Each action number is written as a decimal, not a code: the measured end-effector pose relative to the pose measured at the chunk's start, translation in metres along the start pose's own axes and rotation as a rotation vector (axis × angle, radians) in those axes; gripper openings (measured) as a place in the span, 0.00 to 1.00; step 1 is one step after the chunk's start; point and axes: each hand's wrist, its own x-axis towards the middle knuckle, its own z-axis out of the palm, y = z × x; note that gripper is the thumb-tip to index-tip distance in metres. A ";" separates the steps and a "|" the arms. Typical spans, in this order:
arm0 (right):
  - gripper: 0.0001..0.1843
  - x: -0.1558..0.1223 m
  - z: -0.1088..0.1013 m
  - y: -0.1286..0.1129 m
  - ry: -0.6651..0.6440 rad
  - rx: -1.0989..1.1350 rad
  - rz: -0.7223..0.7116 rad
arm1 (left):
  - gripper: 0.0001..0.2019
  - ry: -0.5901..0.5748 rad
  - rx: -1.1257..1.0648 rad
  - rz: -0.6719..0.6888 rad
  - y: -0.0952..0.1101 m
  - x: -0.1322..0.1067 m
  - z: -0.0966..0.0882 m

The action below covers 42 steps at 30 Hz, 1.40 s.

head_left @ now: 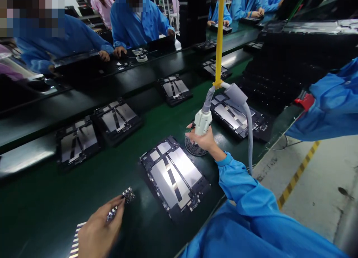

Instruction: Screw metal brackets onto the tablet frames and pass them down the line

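My left hand (99, 228) is closed, thumb and fingers pinching a thin sheet patterned in black and silver-white (128, 195). A striped edge of a sheet (75, 241) shows beside the palm; whether it is the same piece I cannot tell. My right hand (203, 138) is wrapped round a pale handheld tool (203, 121) with a grey cable. Below that hand, a round dark mesh disc (192, 148) lies at the belt. Between my hands lies an opened tablet-like device (175, 177), its silver battery plates and black ribbon strip facing up.
More opened devices (119, 118) lie along the green conveyor belt (151, 125). A yellow strap (219, 37) hangs over the tool, and its cable (250, 138) loops down on the right. Co-workers in blue (140, 21) sit across the line; a blue sleeve (330, 105) reaches in from the right.
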 end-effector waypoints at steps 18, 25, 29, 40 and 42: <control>0.20 -0.032 0.088 -0.052 -0.310 0.101 -0.072 | 0.15 -0.026 -0.730 -0.338 0.050 -0.025 0.025; 0.15 -0.041 0.157 -0.026 -0.537 0.043 0.076 | 0.15 0.111 -0.748 -0.319 0.056 -0.040 0.020; 0.14 -0.039 0.157 -0.016 -0.546 0.006 0.065 | 0.16 0.199 -0.848 -0.462 0.051 -0.048 0.022; 0.13 -0.042 0.159 -0.009 -0.558 0.005 0.044 | 0.13 0.284 -1.018 -0.611 0.054 -0.051 0.024; 0.13 -0.041 0.159 -0.008 -0.566 0.005 0.038 | 0.15 0.314 -0.975 -0.579 0.054 -0.051 0.024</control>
